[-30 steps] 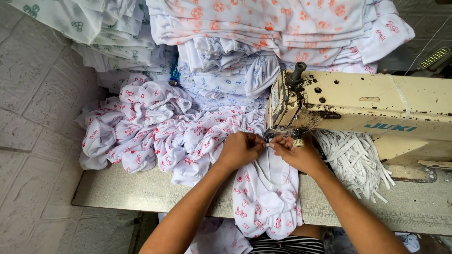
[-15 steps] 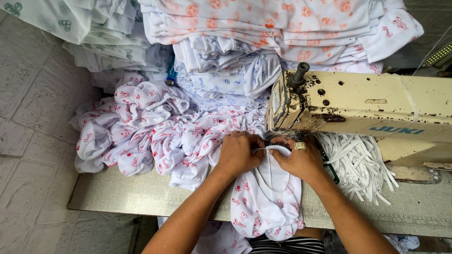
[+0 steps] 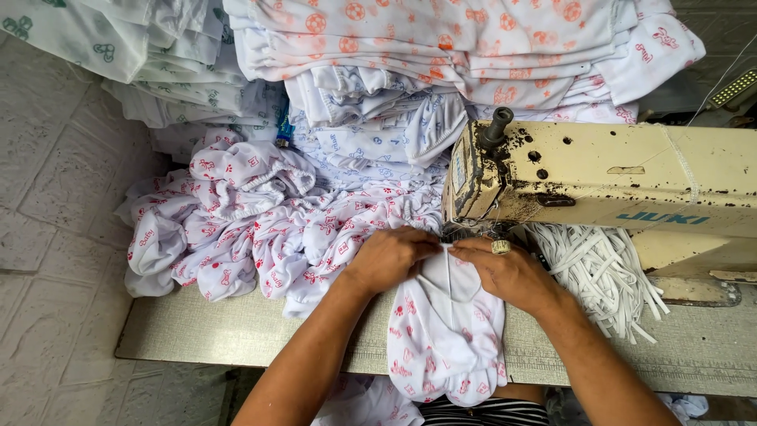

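Hands — left hand (image 3: 388, 256), right hand (image 3: 511, 272) — pressing white printed garment (image 3: 445, 339) at sewing machine (image 3: 615, 185).

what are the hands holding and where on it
Left hand and right hand pinch the white printed garment at its top edge, by the sewing machine.

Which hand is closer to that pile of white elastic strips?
Right. The right hand rests just left of the white elastic strips, nearly touching them; the left hand lies farther left, across the printed white garment.
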